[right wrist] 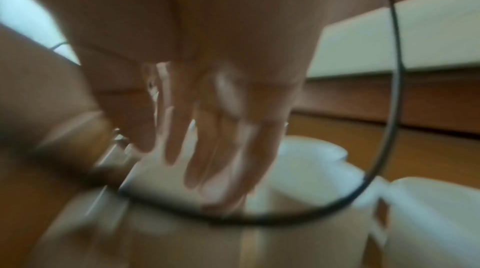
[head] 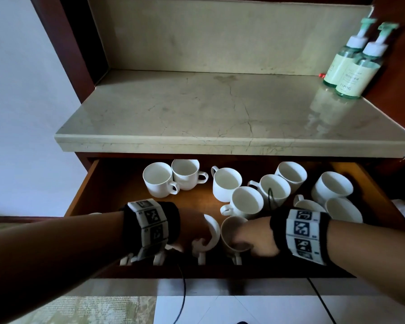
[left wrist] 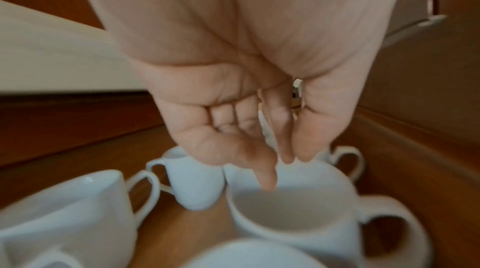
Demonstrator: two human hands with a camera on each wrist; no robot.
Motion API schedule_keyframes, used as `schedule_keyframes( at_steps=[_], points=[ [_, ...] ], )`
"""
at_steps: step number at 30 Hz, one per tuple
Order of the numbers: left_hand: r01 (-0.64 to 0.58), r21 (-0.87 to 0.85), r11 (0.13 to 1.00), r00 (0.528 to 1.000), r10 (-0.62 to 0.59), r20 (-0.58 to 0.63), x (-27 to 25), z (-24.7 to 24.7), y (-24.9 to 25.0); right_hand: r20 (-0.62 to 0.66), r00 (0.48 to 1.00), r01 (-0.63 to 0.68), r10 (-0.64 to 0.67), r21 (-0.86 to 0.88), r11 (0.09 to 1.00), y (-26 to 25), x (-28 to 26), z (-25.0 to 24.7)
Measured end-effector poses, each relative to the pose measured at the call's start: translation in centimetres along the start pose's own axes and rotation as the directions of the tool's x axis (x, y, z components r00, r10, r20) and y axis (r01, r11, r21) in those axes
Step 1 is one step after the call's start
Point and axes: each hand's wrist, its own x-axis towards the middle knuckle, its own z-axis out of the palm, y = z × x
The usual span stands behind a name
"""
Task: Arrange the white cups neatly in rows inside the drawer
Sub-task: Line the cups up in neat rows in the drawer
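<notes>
Your white cups (head: 248,202) sit scattered across the open drawer (head: 117,183), in the lower half of the head view: two at centre left, a tight touching cluster at centre right, more along the bottom edge under your wrists. Your right hand (head: 255,239) curls over the rim of a front-row cup (head: 234,232), though its wrist view is too blurred to confirm the grip. Your left hand (left wrist: 249,108) hangs with fingers loosely extended, holding nothing, fingertips just above an upright cup (left wrist: 293,217). Cups this crowded could knock and chip if you slide one sideways. The black cable (right wrist: 389,87) looping near your right fingers might snag a handle.
</notes>
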Motion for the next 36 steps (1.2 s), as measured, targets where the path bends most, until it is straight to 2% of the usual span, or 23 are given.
schedule_keyframes(
  at_steps=[1, 2, 5, 8, 12, 17, 22, 24, 28, 29, 32, 35, 36],
  points=[
    [-0.011, 0.023, 1.000, 0.999, 0.013, -0.051, -0.2, -0.5, -0.5, -0.067, 0.998, 0.010, -0.005, 0.074, 0.997, 0.5, -0.6, -0.6],
    [0.025, -0.019, 0.999, 0.996, -0.027, -0.089, -0.4, -1.1, -1.0, -0.125, 0.992, -0.010, 0.025, 0.124, 0.992, 0.9, -1.0, -1.4],
    [0.135, -0.118, 0.984, 0.970, -0.156, -0.185, -0.6, -3.2, -2.5, -0.294, 0.931, -0.184, 0.214, 0.128, 0.975, 3.2, -0.9, -3.1],
    [0.216, -0.157, 0.964, 0.940, -0.249, -0.235, 0.1, -4.8, -3.1, -0.167, 0.925, -0.344, 0.341, 0.011, 0.939, 4.2, -0.1, -3.2],
    [0.229, -0.181, 0.956, 0.934, -0.269, -0.236, 1.9, -5.2, -2.6, -0.027, 0.941, -0.335, 0.337, 0.068, 0.940, 4.0, 1.1, -2.0],
    [0.226, -0.161, 0.961, 0.940, -0.258, -0.225, 3.2, -5.3, -1.3, -0.044, 0.949, -0.313, 0.312, -0.038, 0.949, 5.1, 1.8, -1.6],
    [0.213, -0.189, 0.959, 0.924, -0.260, -0.281, 4.4, -5.4, -1.0, -0.130, 0.966, -0.218, 0.223, 0.048, 0.975, 7.5, 0.0, -1.3],
    [0.195, -0.165, 0.967, 0.921, -0.239, -0.308, 5.0, -5.7, -0.3, -0.156, 0.964, -0.211, 0.217, 0.051, 0.976, 8.5, -0.9, -0.9],
    [0.097, -0.064, 0.993, 0.901, -0.115, -0.417, 6.5, -6.9, 1.6, -0.256, 0.956, -0.125, 0.144, 0.089, 0.988, 9.4, -3.1, -0.7],
    [0.061, -0.049, 0.997, 0.907, -0.076, -0.413, 6.8, -7.2, 2.0, -0.267, 0.959, -0.074, 0.094, 0.084, 0.994, 9.5, -3.5, -0.6],
    [-0.019, 0.005, 1.000, 0.956, 0.019, -0.292, 7.4, -8.0, 2.8, -0.257, 0.966, 0.004, 0.000, 0.013, 1.000, 9.7, -4.9, -0.4],
    [-0.083, 0.042, 0.996, 0.953, 0.092, -0.290, 7.9, -7.7, 3.9, -0.226, 0.973, 0.044, -0.048, -0.024, 0.999, 10.2, -5.8, 0.4],
    [-0.068, 0.035, 0.997, 0.964, 0.074, -0.257, 8.2, -7.6, 4.6, -0.195, 0.979, 0.041, -0.053, -0.065, 0.997, 10.2, -5.7, 0.7]
  ],
)
